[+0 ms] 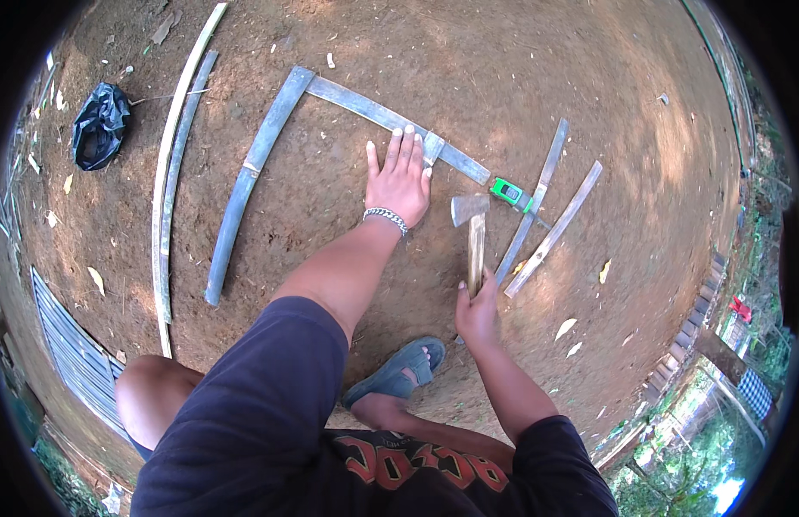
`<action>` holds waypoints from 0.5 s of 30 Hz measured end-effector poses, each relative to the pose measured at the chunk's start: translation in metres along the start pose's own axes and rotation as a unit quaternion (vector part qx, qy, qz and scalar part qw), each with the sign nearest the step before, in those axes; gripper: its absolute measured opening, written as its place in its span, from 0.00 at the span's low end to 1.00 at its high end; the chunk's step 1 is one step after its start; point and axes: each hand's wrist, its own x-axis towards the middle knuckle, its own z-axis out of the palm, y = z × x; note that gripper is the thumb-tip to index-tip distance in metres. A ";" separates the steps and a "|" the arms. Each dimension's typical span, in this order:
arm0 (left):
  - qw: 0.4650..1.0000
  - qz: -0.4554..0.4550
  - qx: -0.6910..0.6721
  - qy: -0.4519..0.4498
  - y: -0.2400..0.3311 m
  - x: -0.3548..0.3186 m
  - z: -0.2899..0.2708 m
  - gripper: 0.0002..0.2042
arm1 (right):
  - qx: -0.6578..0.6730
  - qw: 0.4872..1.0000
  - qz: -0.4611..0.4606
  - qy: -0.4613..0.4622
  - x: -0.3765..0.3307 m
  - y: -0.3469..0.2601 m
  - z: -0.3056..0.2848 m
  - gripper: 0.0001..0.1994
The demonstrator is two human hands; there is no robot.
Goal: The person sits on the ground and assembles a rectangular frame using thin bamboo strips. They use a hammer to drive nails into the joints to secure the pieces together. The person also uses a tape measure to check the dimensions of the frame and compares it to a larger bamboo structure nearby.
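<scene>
My left hand (pixel 399 185), with a silver chain bracelet on its wrist, lies palm down with fingers stretched out. Its fingertips reach the lower edge of a grey bamboo strip (pixel 360 102), close to a short crosspiece (pixel 433 148) on that strip. A thicker bamboo piece (pixel 244 185) meets the strip's far left end at an angle. My right hand (pixel 480 314) is closed round the wooden handle of a hatchet (pixel 476 246). The hatchet's grey head is raised, its blade edge turned left. Just beyond it lies a green and black tape measure (pixel 510 195).
Two bamboo strips (pixel 556 228) lie on the right, one partly under the tape measure. Long slats (pixel 177 129) and a black plastic bag (pixel 101 127) are on the left. A slatted panel (pixel 76 349) rests at lower left. My sandalled foot (pixel 397 375) stands on the dirt.
</scene>
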 end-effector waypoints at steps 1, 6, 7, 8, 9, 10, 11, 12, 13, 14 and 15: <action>1.000 0.002 0.003 0.000 0.001 0.000 0.000 0.31 | -0.018 1.000 -0.007 -0.001 -0.013 0.011 0.000 0.27; 1.000 0.006 0.006 0.000 0.000 0.001 -0.002 0.32 | -0.098 0.994 0.048 -0.002 -0.043 0.029 0.009 0.32; 1.000 0.008 0.006 -0.004 -0.001 0.001 -0.004 0.32 | -0.119 0.992 0.035 0.009 -0.045 0.026 0.011 0.33; 1.000 0.008 0.006 -0.007 -0.003 -0.001 -0.007 0.32 | -0.139 0.990 0.022 0.020 -0.046 0.022 0.014 0.34; 1.000 0.009 0.008 -0.013 -0.004 -0.003 -0.011 0.33 | -0.158 0.987 0.012 0.028 -0.049 0.016 0.016 0.34; 1.000 0.017 -0.002 -0.011 -0.006 -0.006 -0.015 0.33 | -0.168 0.985 -0.005 0.033 -0.050 0.009 0.017 0.35; 0.999 0.031 -0.013 -0.013 -0.013 -0.013 -0.021 0.33 | -0.177 0.983 -0.022 0.037 -0.051 0.003 0.017 0.35; 0.999 0.048 -0.022 -0.014 -0.021 -0.020 -0.030 0.33 | -0.184 0.981 -0.040 0.043 -0.047 -0.006 0.015 0.35; 0.997 0.069 -0.036 -0.018 -0.025 -0.029 -0.041 0.33 | -0.175 0.981 -0.082 0.008 -0.046 -0.009 0.007 0.35; 0.992 0.119 -0.021 -0.027 -0.039 -0.039 -0.058 0.33 | -0.165 0.978 -0.125 -0.028 -0.041 -0.009 -0.004 0.35; 0.981 0.188 -0.036 -0.033 -0.060 -0.049 -0.076 0.32 | -0.152 0.972 -0.168 -0.062 -0.037 -0.011 -0.016 0.35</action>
